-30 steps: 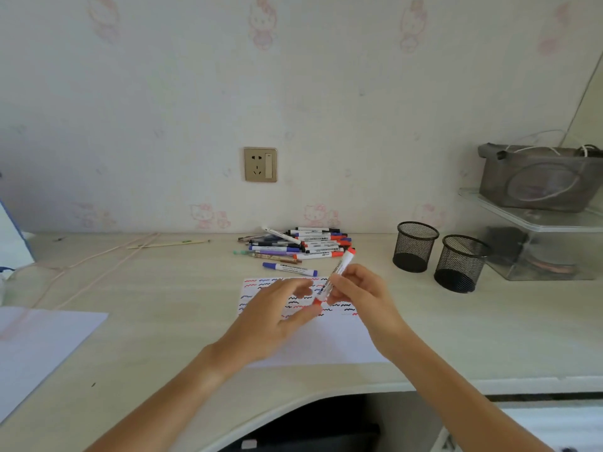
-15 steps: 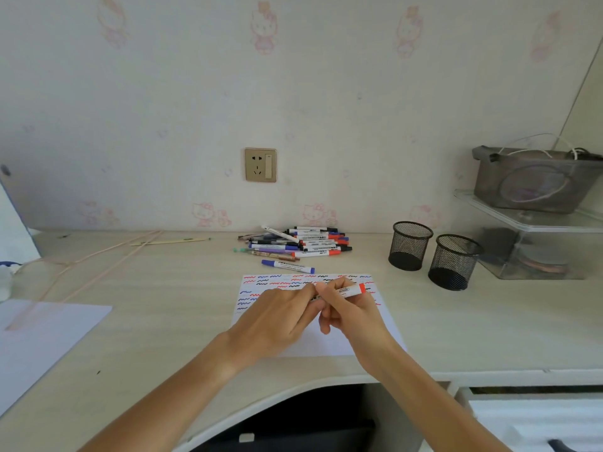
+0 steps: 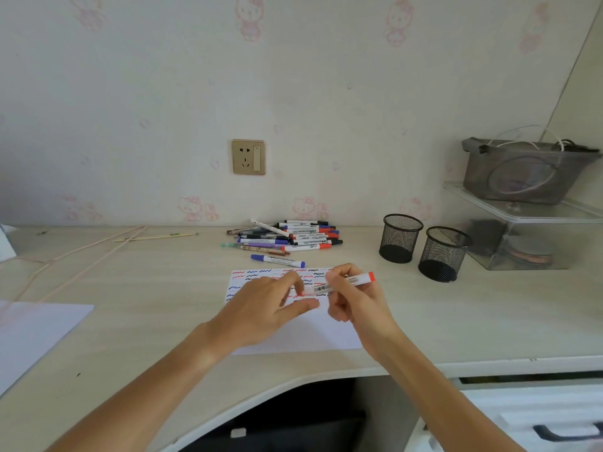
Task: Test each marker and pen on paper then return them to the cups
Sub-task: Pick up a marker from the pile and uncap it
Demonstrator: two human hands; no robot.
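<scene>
I see right hand (image 3: 354,296) gripping a red-capped marker (image 3: 339,283), barrel roughly level over the paper (image 3: 293,337) on the table (image 3: 146,308). Left hand (image 3: 266,305) on the paper, fingers loose, gripping nothing. Marker pile (image 3: 287,238) behind the paper, two mesh cups (image 3: 399,238) to the right

A white marker with a red end (image 3: 342,282) is held nearly level above the paper (image 3: 303,334), its red end pointing right. The white paper lies flat on the desk, its far part covered with red, blue and black squiggles. A blue-capped marker (image 3: 278,261) lies just beyond it, before a pile of markers and pens (image 3: 287,238). Two black mesh cups (image 3: 400,238) are set upright to the right.
</scene>
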